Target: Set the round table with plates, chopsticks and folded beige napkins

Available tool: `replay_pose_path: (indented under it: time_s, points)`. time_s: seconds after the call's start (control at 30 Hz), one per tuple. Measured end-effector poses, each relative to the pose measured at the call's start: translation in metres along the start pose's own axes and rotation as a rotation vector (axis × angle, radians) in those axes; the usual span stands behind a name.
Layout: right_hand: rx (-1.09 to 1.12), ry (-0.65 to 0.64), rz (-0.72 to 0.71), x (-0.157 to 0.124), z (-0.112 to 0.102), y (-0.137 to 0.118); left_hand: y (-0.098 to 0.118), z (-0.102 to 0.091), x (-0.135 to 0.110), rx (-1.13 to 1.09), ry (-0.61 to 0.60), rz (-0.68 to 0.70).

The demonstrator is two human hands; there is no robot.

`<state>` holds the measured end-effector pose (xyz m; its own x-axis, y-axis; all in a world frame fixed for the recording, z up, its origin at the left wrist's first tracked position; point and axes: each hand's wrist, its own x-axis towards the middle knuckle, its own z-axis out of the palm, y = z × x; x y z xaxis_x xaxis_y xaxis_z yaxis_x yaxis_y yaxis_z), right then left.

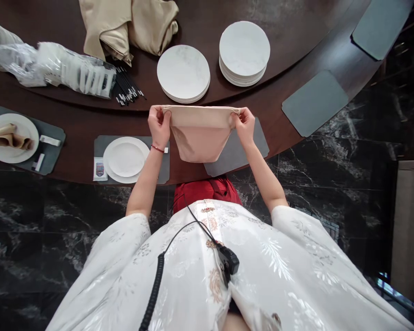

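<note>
A beige cloth napkin [202, 138] is stretched between my hands above the table edge, its upper edge taut and its lower part hanging down. My left hand [159, 125] pinches the top left corner between thumb and fingers. At the top right corner my right hand [244, 125] has the same kind of pinch. Behind the napkin lies a grey placemat [246, 149], partly covered by the cloth. Beside my left forearm, another placemat [163, 172] carries a white plate [126, 157] with a smaller plate on it and a small packet [100, 170] at its left.
Two stacks of white plates, one nearer [183, 72] and one farther right [244, 49], stand on the raised inner tabletop. Gold cloths [124, 27], plastic-wrapped white items [76, 69] and black sticks [128, 86] lie to the left. More grey placemats [314, 103] follow the curved edge rightward.
</note>
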<state>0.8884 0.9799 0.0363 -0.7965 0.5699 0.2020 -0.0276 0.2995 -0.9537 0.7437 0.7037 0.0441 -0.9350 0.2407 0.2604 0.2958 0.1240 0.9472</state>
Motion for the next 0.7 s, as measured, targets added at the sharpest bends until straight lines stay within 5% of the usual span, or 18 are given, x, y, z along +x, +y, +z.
replay_pose_path:
  time_s: [0.1, 0.23, 0.47, 0.57, 0.7]
  points:
    - [-0.046, 0.061, -0.075, -0.010, -0.013, -0.002, 0.011, -0.008, -0.009, 0.016, 0.055, 0.087]
    - [-0.146, 0.104, -0.059, -0.076, -0.036, 0.017, 0.003, -0.024, -0.072, 0.080, -0.014, 0.082]
    - [-0.078, 0.007, 0.471, -0.217, -0.019, 0.118, -0.122, -0.009, -0.210, 0.018, -0.257, -0.499]
    - [-0.074, 0.037, 0.671, -0.249, -0.005, 0.147, -0.156, 0.002, -0.242, -0.010, -0.277, -0.694]
    - [-0.155, 0.108, 0.812, -0.266, 0.009, 0.166, -0.173, 0.016, -0.258, 0.085, -0.180, -0.847]
